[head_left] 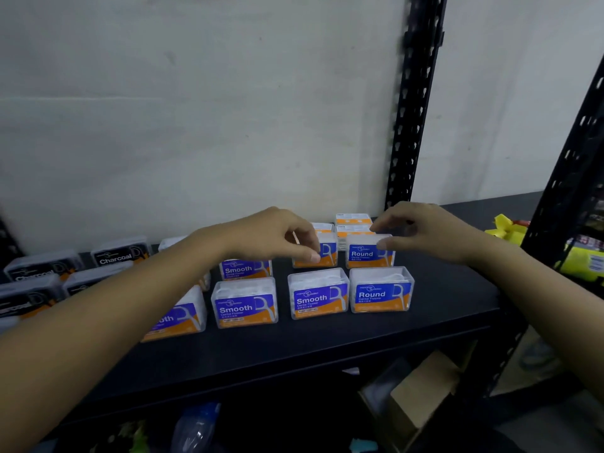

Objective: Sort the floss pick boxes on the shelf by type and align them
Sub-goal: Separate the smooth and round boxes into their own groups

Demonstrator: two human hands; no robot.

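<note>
Clear floss pick boxes with blue and orange labels stand in rows on a black shelf (pixel 327 341). The front row holds three Smooth boxes (pixel 245 304) and one Round box (pixel 380 291). Behind them my left hand (pixel 277 235) grips a second-row box (pixel 323 255) with thumb and curled fingers. My right hand (pixel 421 228) pinches the top of a second-row Round box (pixel 369 253). More boxes (pixel 353 220) are stacked behind against the wall. Several black Charcoal boxes (pixel 119 253) stand at the left.
A black perforated shelf upright (pixel 408 125) rises behind the boxes, another upright (pixel 575 165) at the right. Yellow packages (pixel 510 232) lie at the far right. A cardboard box (pixel 421 397) and a plastic bottle (pixel 196 426) sit on the level below.
</note>
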